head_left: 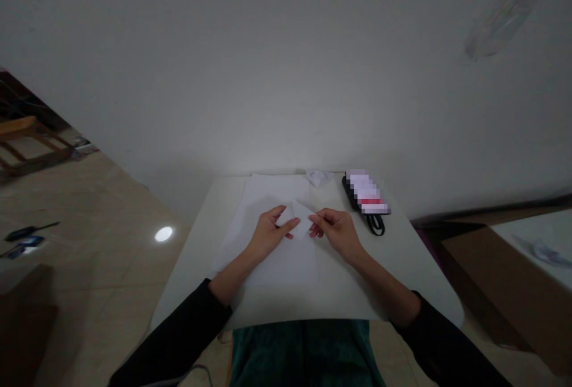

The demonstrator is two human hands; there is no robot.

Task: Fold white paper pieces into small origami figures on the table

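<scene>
A small folded piece of white paper is held between my two hands above the table. My left hand pinches its left side, thumb on top and fingers partly behind it. At the right edge, my right hand grips the paper between thumb and fingers. Beneath them lie white paper sheets, flat on the table. Another folded paper piece rests near the table's back edge.
The white table stands against a grey wall. At its back right lies a phone with a blurred screen, on a black item with a looped strap. A wooden stool stands far left.
</scene>
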